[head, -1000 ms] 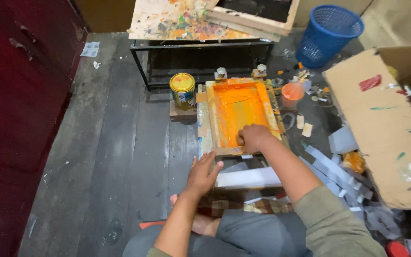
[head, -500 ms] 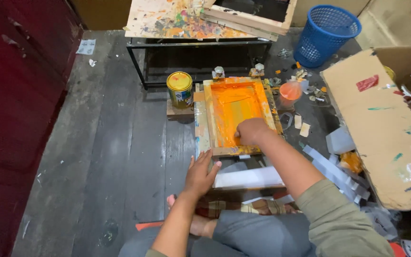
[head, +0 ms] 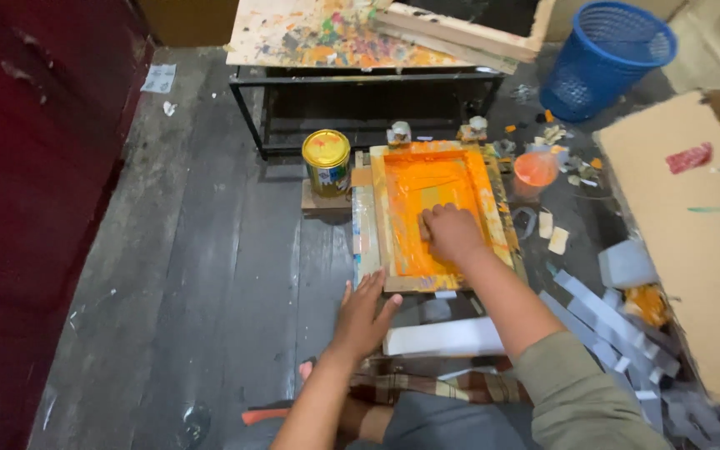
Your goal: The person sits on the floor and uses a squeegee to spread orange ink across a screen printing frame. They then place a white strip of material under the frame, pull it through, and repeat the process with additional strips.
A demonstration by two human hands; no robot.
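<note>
Frame: our wooden printing screen point(head: 442, 218) lies flat on the floor, its mesh flooded with orange ink.
Squeegee: we see it point(head: 427, 225) mid-screen, mostly hidden.

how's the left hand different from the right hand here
The left hand lies flat with fingers spread, by the near corner of the wooden frame; the right hand is curled shut inside the frame on the orange screen, apparently gripping a small tool. The left arm is bare, while the right arm wears an olive sleeve. Both reach forward from the seated person.
</note>
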